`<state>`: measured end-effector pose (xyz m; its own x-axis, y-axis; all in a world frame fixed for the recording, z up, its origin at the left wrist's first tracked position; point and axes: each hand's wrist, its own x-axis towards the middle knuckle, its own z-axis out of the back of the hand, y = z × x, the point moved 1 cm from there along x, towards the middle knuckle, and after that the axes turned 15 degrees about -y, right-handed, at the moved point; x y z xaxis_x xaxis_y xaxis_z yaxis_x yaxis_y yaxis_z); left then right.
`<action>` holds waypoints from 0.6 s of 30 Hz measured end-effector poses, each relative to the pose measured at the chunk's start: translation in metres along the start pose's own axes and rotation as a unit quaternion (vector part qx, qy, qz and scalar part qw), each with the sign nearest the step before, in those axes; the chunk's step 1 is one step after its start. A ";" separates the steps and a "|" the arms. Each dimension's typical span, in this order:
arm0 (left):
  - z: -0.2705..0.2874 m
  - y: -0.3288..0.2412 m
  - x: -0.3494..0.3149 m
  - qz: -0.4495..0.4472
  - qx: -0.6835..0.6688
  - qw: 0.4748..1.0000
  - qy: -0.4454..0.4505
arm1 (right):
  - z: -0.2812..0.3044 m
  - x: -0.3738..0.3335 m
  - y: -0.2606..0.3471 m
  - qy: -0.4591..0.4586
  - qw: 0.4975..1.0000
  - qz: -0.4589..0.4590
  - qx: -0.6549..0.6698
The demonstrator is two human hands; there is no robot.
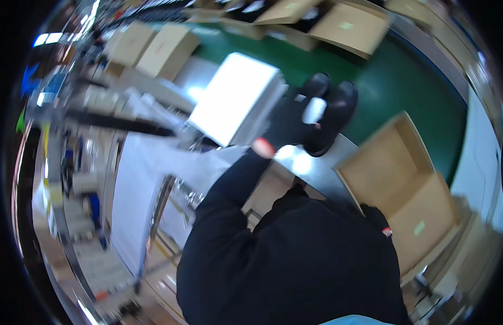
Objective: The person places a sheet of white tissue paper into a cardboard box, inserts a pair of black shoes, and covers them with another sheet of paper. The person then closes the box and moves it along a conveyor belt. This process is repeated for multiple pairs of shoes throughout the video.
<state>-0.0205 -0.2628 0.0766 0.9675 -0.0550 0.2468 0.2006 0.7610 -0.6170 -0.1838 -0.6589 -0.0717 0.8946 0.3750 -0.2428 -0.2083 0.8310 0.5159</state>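
A pair of black shoes (pixel 338 105) is in front of me at the upper middle, with a white tag or paper (pixel 315 111) against them. My left hand (pixel 287 122), in a dark glove below a red cuff, reaches up to the shoes. Its dark fingers blend into them and are blurred, so I cannot make out its grip. On my right, an open brown cardboard box (pixel 387 168) with its lid folded back is tilted close to my body. My right hand (pixel 375 218), also dark-gloved, grips the box's near edge, with its fingers partly hidden by the box.
A white box or stack (pixel 238 97) stands left of the shoes on a metal bench (pixel 343 146). White sheeting (pixel 148 173) hangs on a rack at left. Brown boxes (pixel 167 51) stand at far left, and open boxes (pixel 349 27) line the far side beyond green flooring (pixel 408 81).
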 end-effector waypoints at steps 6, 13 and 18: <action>-0.019 0.055 -0.058 0.086 -0.029 0.995 0.040 | 0.010 0.026 -0.005 0.081 0.980 -0.135 0.120; 0.182 0.068 -0.179 0.241 -0.147 0.886 -0.367 | 0.097 0.099 0.104 0.060 0.995 0.014 0.083; 0.235 0.082 -0.203 0.239 0.301 0.731 -0.564 | 0.097 0.132 0.168 0.043 0.986 0.115 0.117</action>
<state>-0.2363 -0.0372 0.1519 0.0944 0.6199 0.7790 -0.5521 0.6837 -0.4772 -0.0621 -0.5100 0.0625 0.7953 0.5843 -0.1617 -0.2956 0.6065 0.7381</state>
